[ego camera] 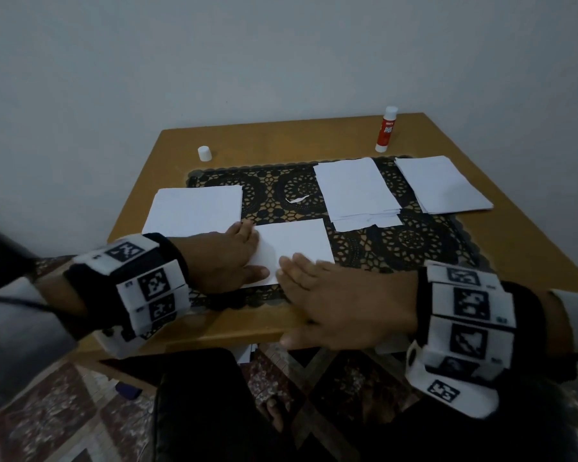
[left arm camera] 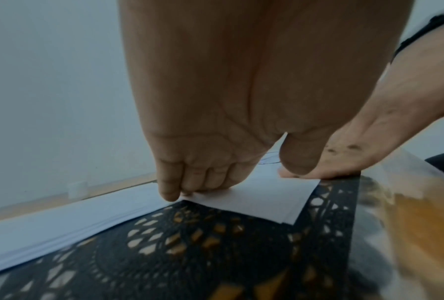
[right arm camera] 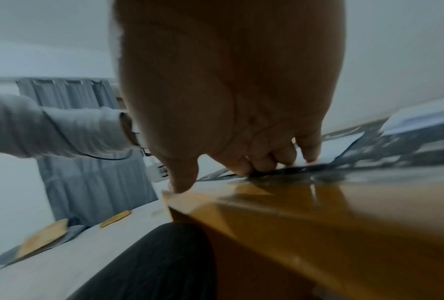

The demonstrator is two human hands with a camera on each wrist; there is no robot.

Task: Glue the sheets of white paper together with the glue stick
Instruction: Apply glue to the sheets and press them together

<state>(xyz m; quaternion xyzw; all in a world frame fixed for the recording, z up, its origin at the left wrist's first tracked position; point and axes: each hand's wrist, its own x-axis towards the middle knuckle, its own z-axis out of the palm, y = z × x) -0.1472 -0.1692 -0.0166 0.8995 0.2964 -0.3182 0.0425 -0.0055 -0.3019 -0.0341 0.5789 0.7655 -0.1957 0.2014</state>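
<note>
Home room: lace mat, patterned rug, grey curtains.

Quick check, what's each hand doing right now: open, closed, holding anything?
Left hand: open, fingers flat, pressing on the white sheet.
Right hand: open, fingers straight, their tips on the same sheet's near edge; holds nothing.

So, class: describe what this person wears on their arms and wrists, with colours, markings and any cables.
Both hands are bare. The left hand and right hand each have a black wristband carrying white blocks printed with black square tag patterns. A thin dark cable trails from the left wrist. The sleeves are light grey.
</note>
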